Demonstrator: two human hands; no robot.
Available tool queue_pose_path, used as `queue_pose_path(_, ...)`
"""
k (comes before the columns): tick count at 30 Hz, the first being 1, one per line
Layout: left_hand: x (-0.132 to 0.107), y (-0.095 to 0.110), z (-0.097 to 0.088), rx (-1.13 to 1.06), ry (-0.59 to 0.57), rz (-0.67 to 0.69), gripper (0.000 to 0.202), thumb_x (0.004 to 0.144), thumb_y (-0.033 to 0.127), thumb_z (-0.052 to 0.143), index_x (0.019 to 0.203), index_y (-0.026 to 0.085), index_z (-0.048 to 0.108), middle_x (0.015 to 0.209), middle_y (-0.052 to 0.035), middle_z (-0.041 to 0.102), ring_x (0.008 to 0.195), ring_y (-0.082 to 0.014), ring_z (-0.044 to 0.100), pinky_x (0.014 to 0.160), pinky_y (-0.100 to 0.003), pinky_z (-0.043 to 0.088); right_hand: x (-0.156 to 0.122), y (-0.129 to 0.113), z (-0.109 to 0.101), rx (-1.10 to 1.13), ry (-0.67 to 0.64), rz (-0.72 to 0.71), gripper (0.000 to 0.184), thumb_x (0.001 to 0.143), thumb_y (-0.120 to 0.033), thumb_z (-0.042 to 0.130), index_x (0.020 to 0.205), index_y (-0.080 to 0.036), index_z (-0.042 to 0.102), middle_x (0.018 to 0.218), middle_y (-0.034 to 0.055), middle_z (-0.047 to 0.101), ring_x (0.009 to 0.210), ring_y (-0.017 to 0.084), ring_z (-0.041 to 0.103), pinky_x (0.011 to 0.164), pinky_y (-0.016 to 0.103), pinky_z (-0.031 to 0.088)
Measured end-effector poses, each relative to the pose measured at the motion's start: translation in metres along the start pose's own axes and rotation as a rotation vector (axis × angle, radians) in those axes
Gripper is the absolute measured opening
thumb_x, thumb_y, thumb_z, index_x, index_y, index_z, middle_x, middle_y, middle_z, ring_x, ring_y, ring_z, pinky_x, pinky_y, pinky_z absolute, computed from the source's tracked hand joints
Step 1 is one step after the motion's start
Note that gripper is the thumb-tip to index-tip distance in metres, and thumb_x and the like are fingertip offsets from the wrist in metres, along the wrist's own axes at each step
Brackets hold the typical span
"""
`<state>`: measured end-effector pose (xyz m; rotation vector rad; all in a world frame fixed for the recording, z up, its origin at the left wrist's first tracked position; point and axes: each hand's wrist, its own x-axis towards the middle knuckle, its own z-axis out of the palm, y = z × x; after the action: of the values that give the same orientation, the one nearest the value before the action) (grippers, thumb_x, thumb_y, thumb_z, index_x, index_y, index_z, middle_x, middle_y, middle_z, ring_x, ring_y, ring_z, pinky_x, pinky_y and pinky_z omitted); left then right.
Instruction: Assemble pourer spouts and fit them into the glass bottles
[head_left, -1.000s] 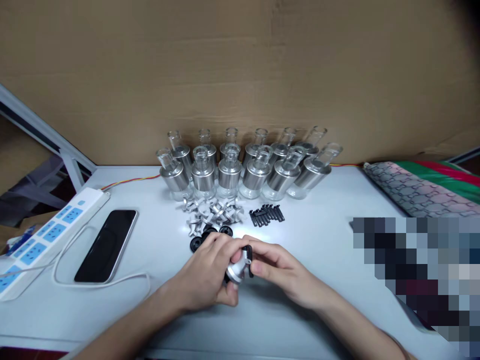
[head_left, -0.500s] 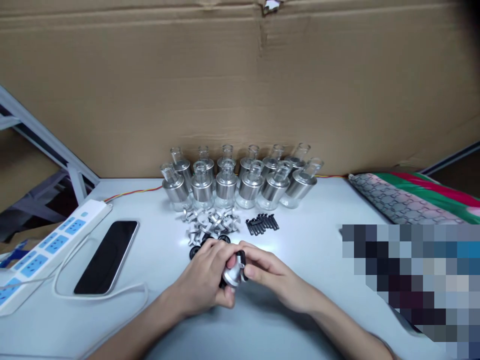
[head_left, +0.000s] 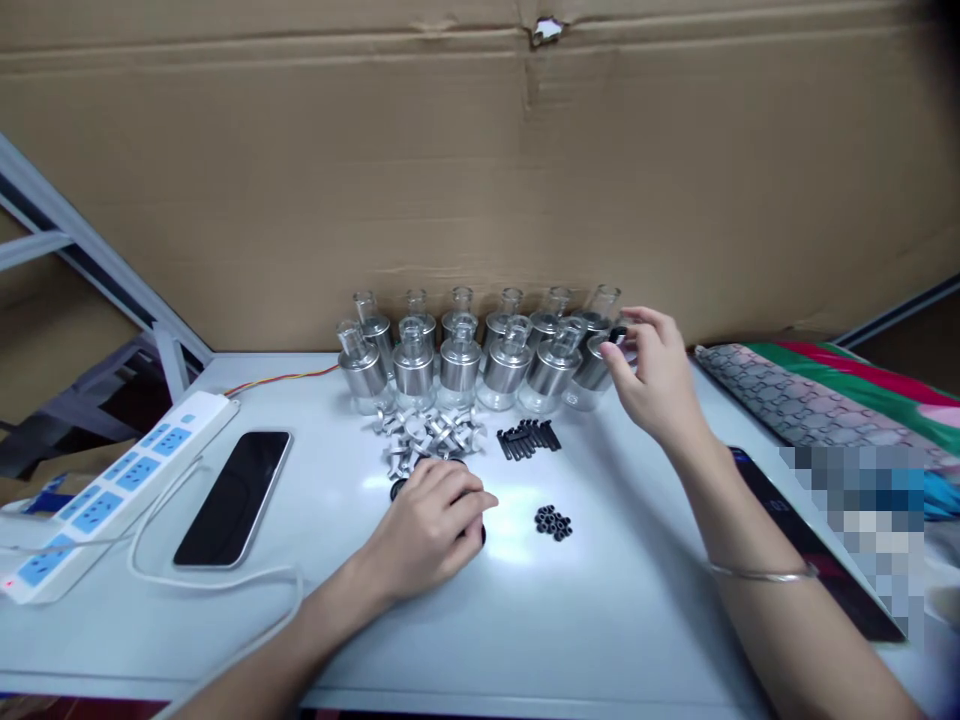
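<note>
My right hand is raised at the right end of two rows of glass bottles with silver collars. Its fingertips pinch a small black part at the neck of the rightmost bottle. My left hand rests curled on the white table, covering black ring parts; what it holds is hidden. A heap of silver fittings lies just beyond it. Black pins and a cluster of small black rings lie to the right.
A black phone and a white-and-blue power strip with its cable lie at the left. A cardboard wall closes the back. Patterned fabric and a dark flat device occupy the right side.
My right hand left the silver piece held between both hands and reached up to the rightmost bottle. My left hand dropped onto the table. The small black rings came into view.
</note>
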<state>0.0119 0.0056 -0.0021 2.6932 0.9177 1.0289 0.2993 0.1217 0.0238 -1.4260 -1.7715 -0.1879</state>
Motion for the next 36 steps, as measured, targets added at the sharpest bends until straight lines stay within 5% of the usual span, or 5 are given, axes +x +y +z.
queue_pose_path(10,0.001,-0.004,-0.007,0.000,0.100,-0.085,0.020,0.088,0.008,0.045,0.094,0.015,0.063,0.089,-0.0061,0.064,0.089,-0.0197,0.055,0.077,-0.033,0.043,-0.006,-0.022,-0.022,-0.478,-0.251,0.037,0.019,0.086,-0.034,0.046,0.087,-0.018,0.055,0.100,0.0124,0.057,0.062,0.020,0.053,0.053,0.031,0.034)
queue_pose_path(16,0.002,-0.002,-0.006,-0.041,0.123,-0.116,0.024,0.087,0.008,0.046,0.107,0.015,0.058,0.095,-0.0083,0.061,0.094,-0.0215,0.053,0.083,-0.035,0.043,-0.013,-0.042,-0.040,-0.481,-0.022,0.084,0.012,0.077,-0.030,0.054,0.071,-0.020,0.050,0.079,0.0065,0.056,0.063,0.019,0.052,0.050,0.027,0.028)
queue_pose_path(21,-0.002,0.001,-0.002,-0.408,0.193,-0.309,0.033,0.088,0.014,0.049,0.120,0.020,0.049,0.105,-0.0070,0.057,0.099,-0.0202,0.053,0.089,-0.034,0.044,-0.002,-0.072,-0.063,-0.152,0.158,-0.001,0.018,0.069,-0.026,0.059,0.059,-0.021,0.046,0.060,-0.0012,0.047,0.055,0.014,0.045,0.052,0.026,0.030)
queue_pose_path(28,-0.005,-0.003,-0.003,-1.176,0.194,-0.542,0.047,0.087,0.037,0.063,0.128,0.028,0.042,0.130,-0.0068,0.051,0.123,-0.0222,0.048,0.102,-0.034,0.040,0.001,-0.121,-0.058,0.555,-0.245,0.100,0.015,0.073,-0.021,0.057,0.059,-0.020,0.050,0.061,-0.0017,0.053,0.060,0.013,0.048,0.058,0.026,0.037)
queue_pose_path(36,-0.004,0.021,-0.005,-1.665,-0.149,-0.856,0.057,0.071,0.041,0.080,0.115,0.019,0.052,0.100,-0.0074,0.066,0.082,-0.0165,0.066,0.072,-0.025,0.051,-0.013,-0.143,-0.019,0.813,-0.521,0.133,0.018,0.081,-0.026,0.056,0.065,-0.020,0.050,0.065,-0.0030,0.049,0.064,0.013,0.045,0.061,0.026,0.037)
